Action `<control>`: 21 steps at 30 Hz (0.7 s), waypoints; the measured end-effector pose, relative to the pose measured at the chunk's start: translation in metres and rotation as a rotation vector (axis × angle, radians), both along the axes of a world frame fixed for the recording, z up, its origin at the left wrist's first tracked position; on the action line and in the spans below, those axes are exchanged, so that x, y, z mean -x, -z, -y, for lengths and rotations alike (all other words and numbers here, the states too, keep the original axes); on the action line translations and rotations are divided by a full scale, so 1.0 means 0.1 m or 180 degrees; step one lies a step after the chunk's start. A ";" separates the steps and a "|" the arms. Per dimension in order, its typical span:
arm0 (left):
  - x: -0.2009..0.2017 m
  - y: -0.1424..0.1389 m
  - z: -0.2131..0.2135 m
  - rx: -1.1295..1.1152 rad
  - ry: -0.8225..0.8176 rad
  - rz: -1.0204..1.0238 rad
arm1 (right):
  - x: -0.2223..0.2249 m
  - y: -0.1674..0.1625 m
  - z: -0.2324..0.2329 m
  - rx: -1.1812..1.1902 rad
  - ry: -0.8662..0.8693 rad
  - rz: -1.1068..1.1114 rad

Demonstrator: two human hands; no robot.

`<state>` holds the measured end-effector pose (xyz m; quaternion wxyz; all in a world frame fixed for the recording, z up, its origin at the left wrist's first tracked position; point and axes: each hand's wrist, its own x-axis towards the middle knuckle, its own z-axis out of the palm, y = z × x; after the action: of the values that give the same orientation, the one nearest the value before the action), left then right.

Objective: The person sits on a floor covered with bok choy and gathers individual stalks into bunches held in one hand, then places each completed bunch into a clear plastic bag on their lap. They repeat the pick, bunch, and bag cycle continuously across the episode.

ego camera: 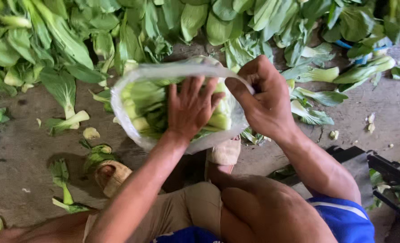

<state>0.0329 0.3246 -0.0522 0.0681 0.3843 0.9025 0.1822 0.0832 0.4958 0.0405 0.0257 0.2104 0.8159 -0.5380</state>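
**Bagging bok choy on the floor**

Item: clear plastic bag (132,112), rounded, mouth open, resting mid-floor, packed with pale-stemmed bok choy (141,101). Left hand (191,108) lies flat inside, fingers (195,87) spread, pressing the greens. Right hand (263,96) pinches the bag's rim, fingers closed on the plastic. Loose greens pile (51,40) lines the floor's far edge; bare concrete floor (24,148) opens left, with scattered trimmings.

Clear plastic bag (132,85) of greens, centre, held open.
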 end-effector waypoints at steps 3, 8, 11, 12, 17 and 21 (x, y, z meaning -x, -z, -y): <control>0.01 0.18 0.11 -0.0102 -0.0164 -0.0442 | -0.17 0.09 0.00 0.0415 -0.0125 -0.0524; -0.08 -0.10 0.21 -0.1093 0.0892 -0.1012 | -0.69 0.21 0.01 0.0505 0.0107 0.0477; -0.26 -0.41 0.32 -0.0645 0.1481 -0.0654 | -0.93 0.24 0.01 0.1251 0.0480 0.0829; -0.31 -0.46 0.34 -0.0382 0.1576 -0.0384 | -0.97 0.24 0.00 0.1309 0.0495 0.0782; -0.50 -0.28 0.29 -0.0295 0.1237 -0.0661 | -0.95 0.25 0.01 0.0846 0.0376 0.0999; -0.58 -0.06 0.12 -0.0549 0.0910 -0.0348 | -0.89 0.22 0.06 0.1302 0.0336 0.0875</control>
<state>0.0907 0.3128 -0.0463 0.0108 0.5225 0.8220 0.2262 0.1725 0.4902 0.0184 0.1503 0.3143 0.6668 -0.6588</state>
